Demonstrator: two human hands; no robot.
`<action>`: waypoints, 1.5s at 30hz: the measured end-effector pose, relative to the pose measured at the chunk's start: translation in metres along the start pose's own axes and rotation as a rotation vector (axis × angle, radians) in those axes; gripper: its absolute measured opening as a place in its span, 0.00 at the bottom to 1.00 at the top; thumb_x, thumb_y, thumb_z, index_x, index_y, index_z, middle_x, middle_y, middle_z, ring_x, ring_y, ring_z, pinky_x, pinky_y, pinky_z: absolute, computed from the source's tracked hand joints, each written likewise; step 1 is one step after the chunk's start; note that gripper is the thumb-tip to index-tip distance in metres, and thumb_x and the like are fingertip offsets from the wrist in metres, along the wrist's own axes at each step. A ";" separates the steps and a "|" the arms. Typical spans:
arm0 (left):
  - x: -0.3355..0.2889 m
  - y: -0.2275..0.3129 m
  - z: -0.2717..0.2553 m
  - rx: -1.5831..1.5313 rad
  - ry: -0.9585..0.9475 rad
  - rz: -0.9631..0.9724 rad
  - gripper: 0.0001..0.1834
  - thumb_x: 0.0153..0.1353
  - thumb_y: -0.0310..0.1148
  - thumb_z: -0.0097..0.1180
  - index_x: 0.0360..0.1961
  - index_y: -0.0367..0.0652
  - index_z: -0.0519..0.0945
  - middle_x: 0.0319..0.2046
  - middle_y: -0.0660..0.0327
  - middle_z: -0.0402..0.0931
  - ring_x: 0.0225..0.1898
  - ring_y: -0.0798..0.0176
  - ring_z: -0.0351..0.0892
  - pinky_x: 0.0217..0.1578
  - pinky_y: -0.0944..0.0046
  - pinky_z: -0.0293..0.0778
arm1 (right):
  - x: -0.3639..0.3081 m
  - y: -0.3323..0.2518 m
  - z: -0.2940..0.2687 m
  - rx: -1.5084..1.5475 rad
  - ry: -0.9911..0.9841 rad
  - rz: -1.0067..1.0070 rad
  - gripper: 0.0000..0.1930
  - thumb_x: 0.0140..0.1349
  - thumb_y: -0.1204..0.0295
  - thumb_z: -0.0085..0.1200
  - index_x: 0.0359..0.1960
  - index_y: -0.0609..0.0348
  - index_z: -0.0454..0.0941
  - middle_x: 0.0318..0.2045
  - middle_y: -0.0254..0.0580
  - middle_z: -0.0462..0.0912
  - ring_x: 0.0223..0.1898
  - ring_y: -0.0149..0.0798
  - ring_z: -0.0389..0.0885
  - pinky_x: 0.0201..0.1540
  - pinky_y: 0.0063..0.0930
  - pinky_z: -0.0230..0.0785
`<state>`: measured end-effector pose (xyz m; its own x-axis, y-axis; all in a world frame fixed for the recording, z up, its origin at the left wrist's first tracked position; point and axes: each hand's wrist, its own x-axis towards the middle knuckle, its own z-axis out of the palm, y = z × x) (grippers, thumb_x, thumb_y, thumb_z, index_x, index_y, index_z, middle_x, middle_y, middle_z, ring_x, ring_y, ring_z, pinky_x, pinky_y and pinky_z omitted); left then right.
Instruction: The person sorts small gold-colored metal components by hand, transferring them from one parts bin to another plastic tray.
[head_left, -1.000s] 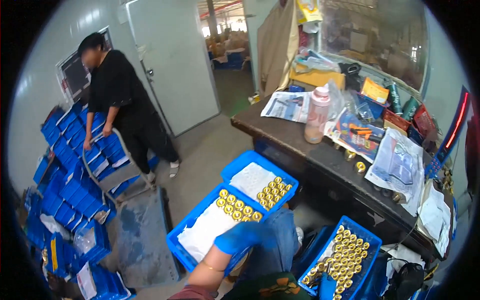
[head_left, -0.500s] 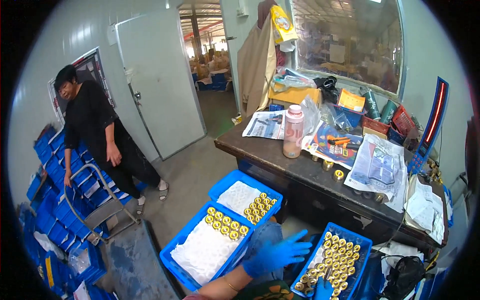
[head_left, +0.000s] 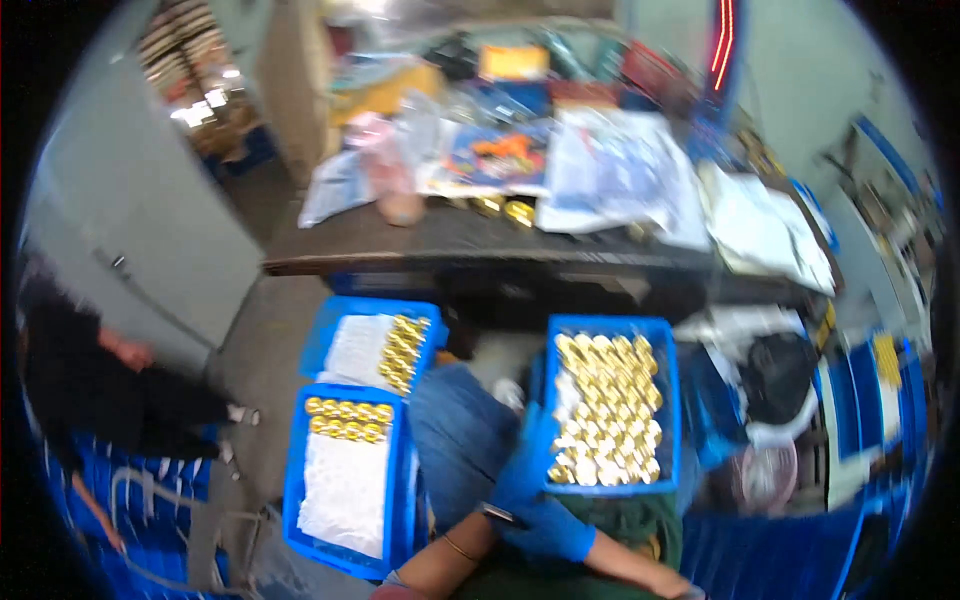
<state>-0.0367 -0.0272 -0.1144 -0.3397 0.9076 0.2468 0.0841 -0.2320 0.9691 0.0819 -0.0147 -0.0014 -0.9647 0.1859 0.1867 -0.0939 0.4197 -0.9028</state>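
My left hand [head_left: 527,462], in a blue glove, lies beside the left wall of the right-hand blue crate [head_left: 612,490], its blurred fingers stretched along the edge. Across my left wrist comes my right hand [head_left: 548,530], also blue-gloved, its fingers closed. A small dark piece with a shiny spot [head_left: 500,514] shows at its fingertips; its kind is too blurred to tell. Inside the crate stand rows of gold-coloured brass fittings [head_left: 610,400]. On my left, another blue crate [head_left: 295,500] has two rows of similar fittings above a white dimpled liner [head_left: 343,490].
A further blue crate [head_left: 320,335] with fittings sits behind the left one. Ahead is a dark desk [head_left: 450,240] with newspapers [head_left: 620,175], a pink bottle [head_left: 385,170] and loose brass pieces [head_left: 519,212]. A person in black [head_left: 75,360] stands at left by a metal trolley handle [head_left: 150,480].
My view has swung right and down. My right hand has come out of the right-hand crate and across to my left wrist. My left hand has shifted from spread in the air to the crate's edge.
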 end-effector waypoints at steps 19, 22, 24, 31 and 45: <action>0.105 -0.028 0.042 1.438 -0.456 0.073 0.13 0.46 0.48 0.56 0.23 0.51 0.83 0.22 0.59 0.78 0.34 0.54 0.75 0.60 0.41 0.43 | -0.060 -0.016 -0.039 0.562 0.216 0.882 0.18 0.63 0.58 0.45 0.49 0.52 0.71 0.22 0.36 0.78 0.19 0.29 0.77 0.17 0.21 0.65; 0.109 -0.036 0.044 1.451 -0.441 0.046 0.16 0.47 0.49 0.55 0.24 0.48 0.83 0.22 0.59 0.79 0.33 0.54 0.76 0.61 0.39 0.39 | -0.060 -0.014 -0.034 0.569 0.251 0.900 0.17 0.63 0.58 0.45 0.49 0.53 0.71 0.24 0.36 0.78 0.19 0.29 0.78 0.17 0.20 0.65; 0.112 -0.031 0.042 1.536 -0.433 0.079 0.20 0.50 0.53 0.53 0.23 0.48 0.83 0.19 0.62 0.77 0.32 0.56 0.72 0.56 0.41 0.45 | -0.058 -0.014 -0.034 0.601 0.273 0.903 0.17 0.63 0.58 0.45 0.49 0.54 0.71 0.25 0.37 0.78 0.19 0.29 0.78 0.17 0.20 0.65; 0.101 0.031 0.030 0.365 -0.027 -0.072 0.20 0.47 0.32 0.60 0.43 0.38 0.74 0.48 0.45 0.68 0.41 0.52 0.75 0.50 0.51 0.65 | -0.063 -0.004 -0.054 0.619 0.374 0.816 0.17 0.64 0.56 0.43 0.41 0.57 0.74 0.19 0.37 0.77 0.13 0.26 0.72 0.12 0.17 0.58; 0.053 0.149 0.042 -0.394 -0.097 -0.623 0.24 0.54 0.21 0.50 0.54 0.39 0.64 0.42 0.53 0.73 0.36 0.68 0.74 0.32 0.72 0.73 | -0.044 0.010 -0.041 0.053 0.679 0.616 0.14 0.61 0.61 0.45 0.34 0.58 0.76 0.23 0.50 0.79 0.22 0.46 0.79 0.26 0.37 0.71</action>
<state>-0.0027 0.0011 0.0428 -0.1290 0.9345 -0.3318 -0.4459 0.2442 0.8611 0.1337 0.0174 -0.0034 -0.4972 0.8525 -0.1612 0.3620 0.0350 -0.9315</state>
